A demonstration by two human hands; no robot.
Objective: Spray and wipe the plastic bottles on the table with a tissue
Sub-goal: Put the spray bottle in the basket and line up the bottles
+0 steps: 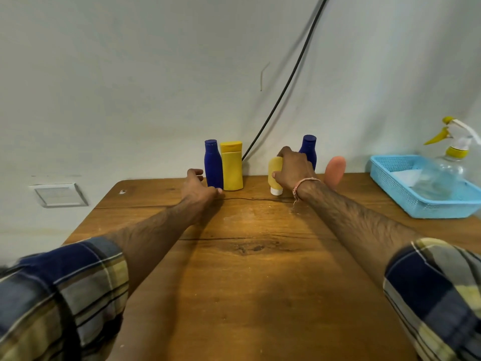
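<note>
A small yellow tube (275, 173) in the middle of the frame was gripped by the right hand (292, 169). The left hand (199, 187) was held open beside a blue bottle (213, 165) on the table (247, 269). A spray bottle (451, 162) was seen at the right.

The person wears a plaid shirt in navy, pale yellow and grey; its left sleeve (62, 295) and right sleeve (437, 290) are rolled above the forearms. A thin pinkish thread bracelet (303, 185) circles the right wrist.
</note>
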